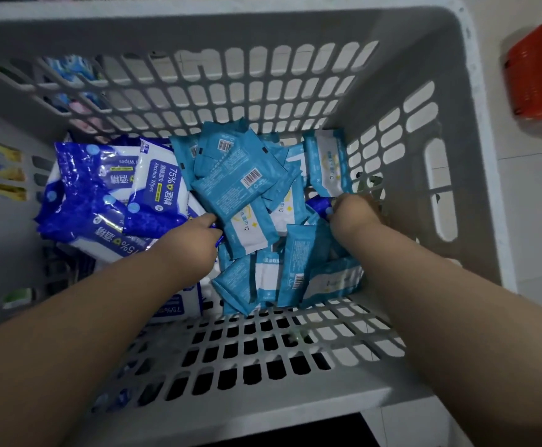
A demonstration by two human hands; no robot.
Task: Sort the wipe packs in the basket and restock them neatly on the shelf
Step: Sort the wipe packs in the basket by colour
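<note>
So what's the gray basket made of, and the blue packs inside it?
The basket looks like hard gray plastic: matte, molded walls full of even slots. The dark blue packs look like thin glossy film, crinkled and shiny. The light blue packs seem similar film, but duller.

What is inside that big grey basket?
Dark blue alcohol wipe packs lie at the left of the basket, a heap of smaller light blue packs at the right. The left hand and right hand reach into the heap; their fingers and whatever lies underneath are covered.
</note>
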